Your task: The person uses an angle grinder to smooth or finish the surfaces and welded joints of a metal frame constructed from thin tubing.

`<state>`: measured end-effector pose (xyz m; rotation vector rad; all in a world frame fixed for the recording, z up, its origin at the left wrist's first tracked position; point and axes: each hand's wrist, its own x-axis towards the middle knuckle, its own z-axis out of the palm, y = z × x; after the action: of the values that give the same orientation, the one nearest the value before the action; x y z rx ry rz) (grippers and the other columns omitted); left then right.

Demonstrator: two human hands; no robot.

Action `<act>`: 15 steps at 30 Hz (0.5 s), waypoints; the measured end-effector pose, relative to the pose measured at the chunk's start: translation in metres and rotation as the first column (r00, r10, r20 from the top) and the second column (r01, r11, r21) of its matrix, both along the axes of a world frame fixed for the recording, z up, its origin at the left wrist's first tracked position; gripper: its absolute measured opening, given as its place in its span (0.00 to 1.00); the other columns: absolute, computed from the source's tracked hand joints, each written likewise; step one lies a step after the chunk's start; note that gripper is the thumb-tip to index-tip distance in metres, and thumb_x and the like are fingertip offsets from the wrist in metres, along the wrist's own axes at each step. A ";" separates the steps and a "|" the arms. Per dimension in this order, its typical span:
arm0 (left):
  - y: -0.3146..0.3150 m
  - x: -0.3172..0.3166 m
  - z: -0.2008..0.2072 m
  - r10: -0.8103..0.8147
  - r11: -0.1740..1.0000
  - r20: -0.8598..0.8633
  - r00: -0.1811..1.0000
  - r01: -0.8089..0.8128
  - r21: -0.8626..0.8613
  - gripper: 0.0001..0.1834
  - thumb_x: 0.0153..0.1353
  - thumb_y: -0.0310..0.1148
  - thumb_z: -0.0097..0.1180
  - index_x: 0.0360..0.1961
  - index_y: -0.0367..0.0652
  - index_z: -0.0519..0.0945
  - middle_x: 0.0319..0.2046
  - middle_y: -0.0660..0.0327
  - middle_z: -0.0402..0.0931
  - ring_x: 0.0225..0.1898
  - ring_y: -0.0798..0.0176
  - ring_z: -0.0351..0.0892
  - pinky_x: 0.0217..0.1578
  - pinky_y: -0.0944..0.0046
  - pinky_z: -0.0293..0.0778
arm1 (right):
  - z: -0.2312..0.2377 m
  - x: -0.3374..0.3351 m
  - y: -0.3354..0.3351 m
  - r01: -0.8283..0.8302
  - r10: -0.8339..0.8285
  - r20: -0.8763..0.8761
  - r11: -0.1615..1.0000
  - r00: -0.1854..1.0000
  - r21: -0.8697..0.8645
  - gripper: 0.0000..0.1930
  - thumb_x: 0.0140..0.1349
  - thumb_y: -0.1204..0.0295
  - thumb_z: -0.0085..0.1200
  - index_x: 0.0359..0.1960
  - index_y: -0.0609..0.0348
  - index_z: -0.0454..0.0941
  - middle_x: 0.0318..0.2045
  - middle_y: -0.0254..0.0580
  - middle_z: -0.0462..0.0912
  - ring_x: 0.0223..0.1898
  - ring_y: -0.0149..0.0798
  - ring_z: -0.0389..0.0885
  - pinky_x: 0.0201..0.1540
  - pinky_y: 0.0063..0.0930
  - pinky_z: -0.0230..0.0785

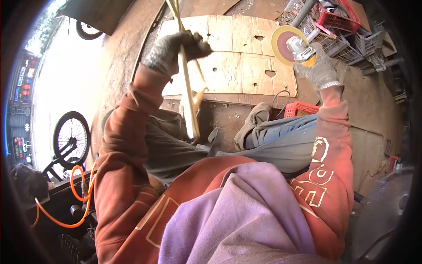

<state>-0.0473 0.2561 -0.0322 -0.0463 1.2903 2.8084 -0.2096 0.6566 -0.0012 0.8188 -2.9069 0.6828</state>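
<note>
My left hand (pixel 173 49), in a grey glove darkened at the fingers, is closed around a long pale bar (pixel 188 97). The bar slants from the top edge down toward my lap, and a thinner strip runs beside it; I cannot tell whether the two are joined. Over on the right, my gloved right hand (pixel 320 68) grips an angle grinder (pixel 301 48) by its orange body. The grinder carries a large disc (pixel 281 46), yellow at the rim and pinkish inside. Disc and bar are well apart. Whether the disc spins cannot be made out.
A cardboard sheet (pixel 237 39) with holes lies on the floor ahead. Grey and red plastic crates (pixel 338 20) are stacked at the far right. A small red crate (pixel 301 109) stands by my shoe (pixel 257 119). To the left are a bicycle wheel (pixel 71 138) and an orange hose (pixel 66 225).
</note>
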 end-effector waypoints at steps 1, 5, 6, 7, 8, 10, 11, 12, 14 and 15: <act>0.001 -0.002 0.016 0.022 0.928 -0.106 0.994 -0.059 -0.368 0.09 0.63 0.28 0.57 0.38 0.31 0.76 0.31 0.54 0.77 0.33 0.56 0.80 0.50 0.49 0.80 | 0.000 0.001 0.001 0.021 -0.021 -0.003 1.000 1.000 0.008 0.33 0.47 0.59 0.74 0.53 0.56 0.72 0.44 0.48 0.84 0.47 0.50 0.83 0.49 0.40 0.74; -0.007 0.001 0.084 -0.132 -0.327 -0.292 0.947 -0.320 -0.889 0.13 0.63 0.29 0.54 0.48 0.36 0.77 0.38 0.53 0.80 0.40 0.58 0.81 0.49 0.57 0.78 | 0.008 0.018 -0.005 0.060 -0.060 -0.029 0.998 0.998 0.012 0.32 0.48 0.63 0.73 0.53 0.58 0.71 0.45 0.47 0.82 0.47 0.44 0.81 0.50 0.38 0.73; 0.002 0.005 0.107 -0.145 -0.326 -0.307 0.941 -0.338 -0.883 0.12 0.61 0.36 0.59 0.42 0.42 0.81 0.34 0.55 0.81 0.37 0.57 0.81 0.41 0.57 0.77 | 0.014 0.024 -0.004 0.074 -0.073 -0.041 0.997 0.997 0.034 0.32 0.48 0.65 0.74 0.53 0.58 0.71 0.45 0.47 0.82 0.47 0.42 0.81 0.50 0.37 0.73; 0.009 0.014 0.121 -0.147 -0.338 -0.325 0.934 -0.356 -0.871 0.13 0.58 0.43 0.63 0.36 0.47 0.85 0.30 0.58 0.82 0.33 0.56 0.81 0.34 0.57 0.77 | 0.019 0.030 -0.008 0.047 -0.047 -0.015 0.998 0.999 0.029 0.32 0.48 0.64 0.74 0.53 0.58 0.71 0.45 0.47 0.82 0.47 0.43 0.81 0.51 0.38 0.73; 0.014 0.020 0.122 -0.172 -0.283 -0.391 0.904 -0.425 -0.860 0.11 0.54 0.40 0.68 0.31 0.45 0.83 0.29 0.56 0.80 0.31 0.51 0.80 0.36 0.56 0.79 | 0.022 0.035 -0.011 0.021 -0.022 0.011 0.999 1.000 0.024 0.33 0.48 0.64 0.74 0.54 0.58 0.71 0.46 0.47 0.82 0.48 0.43 0.81 0.51 0.38 0.73; 0.008 0.042 0.125 -0.119 0.415 -0.469 0.875 -0.386 -0.824 0.16 0.58 0.47 0.65 0.41 0.50 0.84 0.34 0.49 0.81 0.33 0.45 0.81 0.38 0.50 0.81 | 0.027 0.047 -0.018 -0.038 0.038 0.006 0.999 0.999 -0.003 0.34 0.48 0.63 0.74 0.55 0.57 0.71 0.46 0.46 0.82 0.49 0.43 0.81 0.53 0.37 0.72; 0.003 0.051 0.130 -0.053 0.624 -0.435 0.899 -0.310 -0.717 0.19 0.59 0.47 0.64 0.46 0.47 0.82 0.34 0.48 0.81 0.34 0.46 0.82 0.37 0.49 0.81 | 0.029 0.049 -0.022 -0.040 0.040 0.006 0.999 0.999 -0.011 0.34 0.48 0.63 0.74 0.55 0.57 0.71 0.47 0.46 0.82 0.49 0.42 0.81 0.53 0.37 0.72; 0.003 0.057 0.139 0.039 0.702 -0.346 0.937 -0.272 -0.658 0.23 0.59 0.47 0.64 0.50 0.45 0.81 0.34 0.47 0.81 0.34 0.47 0.82 0.35 0.49 0.81 | 0.025 0.050 -0.024 -0.034 0.034 0.017 0.999 0.999 -0.003 0.34 0.48 0.63 0.74 0.55 0.57 0.71 0.47 0.46 0.82 0.49 0.42 0.81 0.53 0.37 0.72; 0.000 0.063 0.153 0.168 0.626 -0.284 0.944 -0.325 -0.709 0.30 0.61 0.47 0.63 0.59 0.39 0.77 0.35 0.46 0.82 0.35 0.49 0.84 0.32 0.48 0.81 | 0.031 0.063 -0.035 0.006 -0.007 0.023 0.999 1.000 0.039 0.34 0.48 0.64 0.74 0.56 0.57 0.71 0.47 0.45 0.82 0.48 0.40 0.80 0.53 0.36 0.72; 0.002 0.064 0.155 0.104 0.446 -0.392 0.914 -0.395 -0.803 0.28 0.61 0.45 0.63 0.57 0.38 0.78 0.34 0.48 0.82 0.34 0.52 0.83 0.32 0.52 0.81 | 0.028 0.063 -0.035 -0.034 0.034 0.035 0.999 0.999 -0.007 0.34 0.48 0.65 0.74 0.57 0.57 0.71 0.47 0.44 0.82 0.48 0.39 0.80 0.54 0.35 0.72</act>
<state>0.0168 0.2576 0.1223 0.1559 2.8872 1.9849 -0.1466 0.6212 0.0270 0.8659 -2.9271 0.7158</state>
